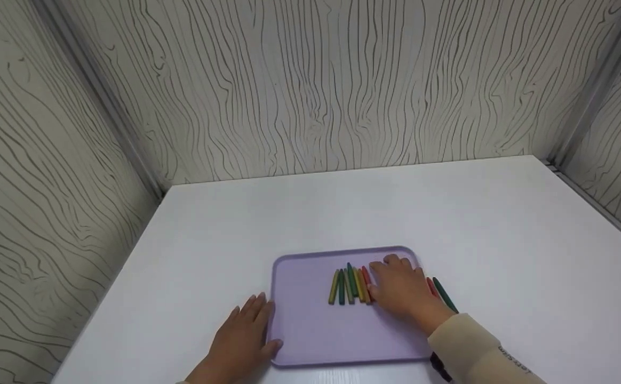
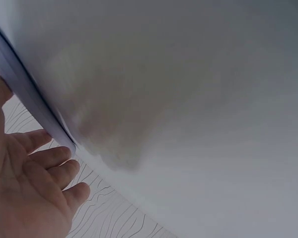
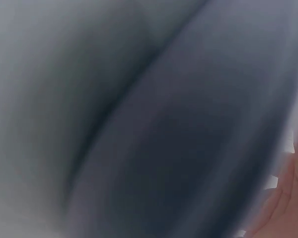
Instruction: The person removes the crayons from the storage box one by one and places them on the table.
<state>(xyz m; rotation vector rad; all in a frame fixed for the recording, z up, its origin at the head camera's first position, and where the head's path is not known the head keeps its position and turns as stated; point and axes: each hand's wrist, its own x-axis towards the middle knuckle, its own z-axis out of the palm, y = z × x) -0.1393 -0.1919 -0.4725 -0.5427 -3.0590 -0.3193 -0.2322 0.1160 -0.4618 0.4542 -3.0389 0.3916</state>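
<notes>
A light purple tray [image 1: 310, 330] lies on the white table. On it, several wax crayons [image 1: 341, 288] in green, yellow, orange and red stand side by side in a loose row. My left hand [image 1: 241, 336] rests at the tray's left edge, fingers extended along it and thumb at the rim; in the left wrist view its fingers lie by the tray edge [image 2: 27, 89]. Over the tray's right part is my right hand [image 1: 398, 285], palm down, its thumb and index finger beside the red crayon [image 1: 367, 276] at the row's right end. Its palm side is hidden.
Right of the tray, a dark green crayon [image 1: 445, 293] and a red crayon [image 1: 431, 287] show partly from behind the right forearm. The white table [image 1: 342, 208] meets wood-grain patterned panels [image 1: 310, 85] at the back. The right wrist view is blurred.
</notes>
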